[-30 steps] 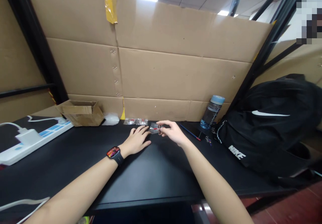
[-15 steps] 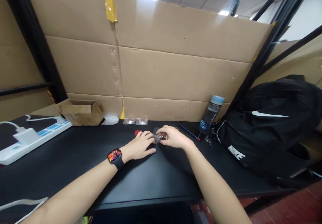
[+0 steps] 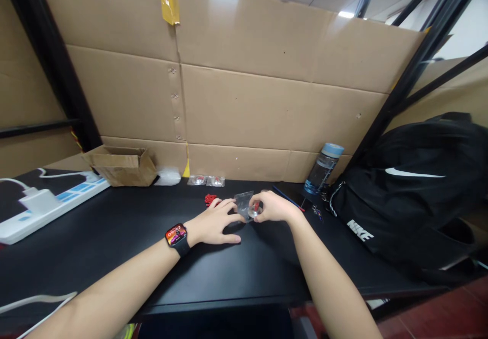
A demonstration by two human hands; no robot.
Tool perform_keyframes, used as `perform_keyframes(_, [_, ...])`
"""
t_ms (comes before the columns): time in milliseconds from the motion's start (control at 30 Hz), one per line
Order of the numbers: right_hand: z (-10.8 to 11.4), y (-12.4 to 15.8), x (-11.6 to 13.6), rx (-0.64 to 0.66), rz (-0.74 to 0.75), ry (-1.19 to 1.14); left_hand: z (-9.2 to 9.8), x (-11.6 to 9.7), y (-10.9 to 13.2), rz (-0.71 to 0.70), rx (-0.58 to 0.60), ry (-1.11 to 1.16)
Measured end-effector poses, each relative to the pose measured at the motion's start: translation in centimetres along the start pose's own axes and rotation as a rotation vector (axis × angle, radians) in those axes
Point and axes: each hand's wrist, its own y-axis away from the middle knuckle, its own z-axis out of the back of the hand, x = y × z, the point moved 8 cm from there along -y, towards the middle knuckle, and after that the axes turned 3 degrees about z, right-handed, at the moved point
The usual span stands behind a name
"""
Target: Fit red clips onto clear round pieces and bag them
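Between the thumb and fingers of my right hand (image 3: 277,207) is a small round clear object with red in it (image 3: 253,210); its exact kind I cannot make out. Right beside it, to the left, a clear plastic bag (image 3: 242,202) lies on the black table (image 3: 213,278). My left hand (image 3: 216,223) rests palm down with its fingers spread, the fingertips at the bag's left edge. Just beyond those fingers sits a small bundle of red strings or strips (image 3: 210,198). A smartwatch (image 3: 177,235) is on my left wrist.
Two small clear packets (image 3: 206,180) lie by the cardboard wall (image 3: 244,105). A cardboard box (image 3: 122,168) and a white power strip (image 3: 64,204) stand left. At right are a water bottle (image 3: 323,168), a pen (image 3: 285,196), keys (image 3: 317,212) and a black backpack (image 3: 412,196).
My right hand has shifted slightly right with the round object, which shows more clearly now beside the bag. The fingers of my left hand have spread wider, and more of the red bundle is visible.
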Motion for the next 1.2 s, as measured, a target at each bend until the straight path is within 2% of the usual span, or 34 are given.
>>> perform_keyframes(233, [-0.4,0.6,-0.2,0.093,-0.038,-0.002,-0.4,0.3,0.1,0.011,0.067,-0.008])
perform_keyframes(367, [-1.0,0.6,-0.8,0.137,-0.076,-0.036,-0.1,0.3,0.1,-0.007,0.039,0.019])
perform_keyframes(600, [-0.7,0.4,-1.5,0.054,-0.134,0.067,-0.7,0.2,0.1,0.002,0.065,0.058])
perform_keyframes(900, [-1.8,-0.7,-1.0,0.044,-0.032,-0.029,-1.2,0.3,0.1,0.008,0.095,0.053])
perform_keyframes(1133, [-1.0,-0.8,-2.1,-0.076,-0.181,0.056,-1.3,0.3,0.1,0.001,0.112,0.058])
perform_keyframes(1200, [-1.3,-1.0,-1.9,-0.081,-0.164,0.036,-1.3,0.3,0.1,-0.008,0.110,0.065])
